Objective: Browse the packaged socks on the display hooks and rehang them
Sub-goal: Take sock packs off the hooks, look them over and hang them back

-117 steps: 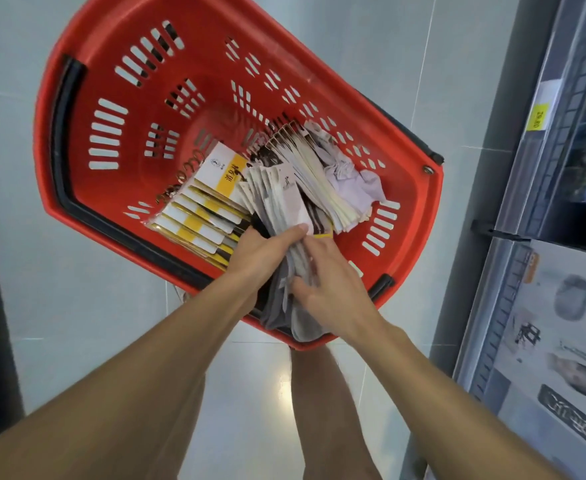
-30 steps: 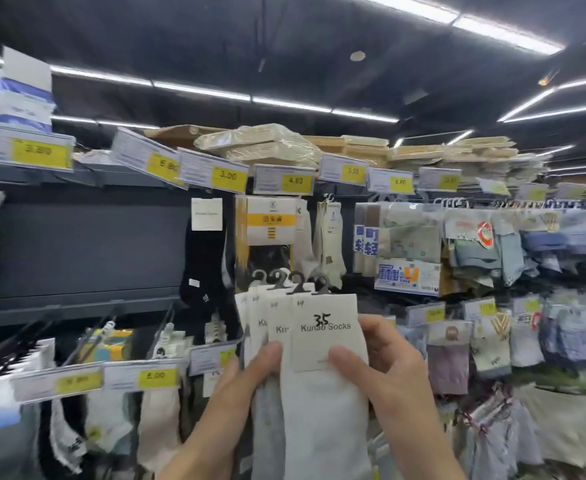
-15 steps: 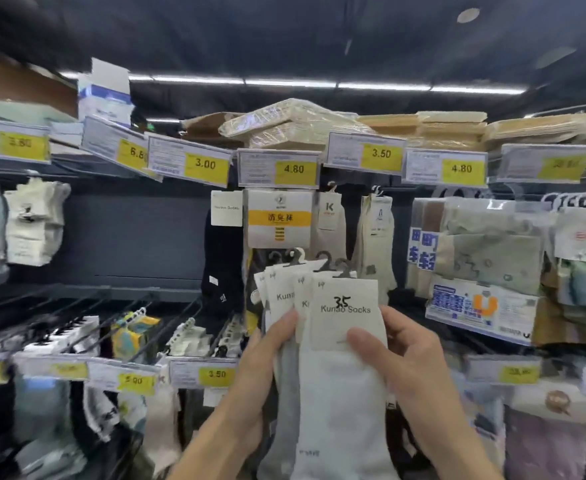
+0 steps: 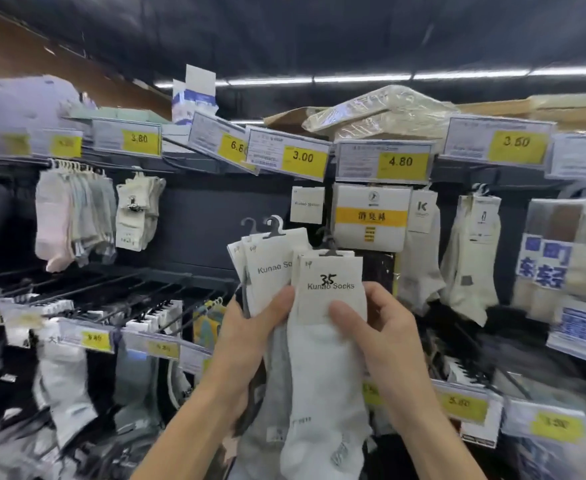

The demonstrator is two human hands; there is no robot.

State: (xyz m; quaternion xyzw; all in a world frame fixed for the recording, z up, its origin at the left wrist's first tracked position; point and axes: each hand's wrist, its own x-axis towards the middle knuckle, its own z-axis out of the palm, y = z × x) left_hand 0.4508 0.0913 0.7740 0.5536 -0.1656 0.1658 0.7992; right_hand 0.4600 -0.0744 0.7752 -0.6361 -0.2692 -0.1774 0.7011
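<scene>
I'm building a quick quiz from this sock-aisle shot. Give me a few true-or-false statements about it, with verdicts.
1. The left hand and right hand both hold Kunao Socks packs. True.
2. The front pack bears a handwritten 35. True.
3. The price tag above the yellow-banded pack reads 3.00. False: it reads 4.80.
4. The held packs hang from a display hook. False: their hangers are free of any hook, and the packs are carried in the hands.
</scene>
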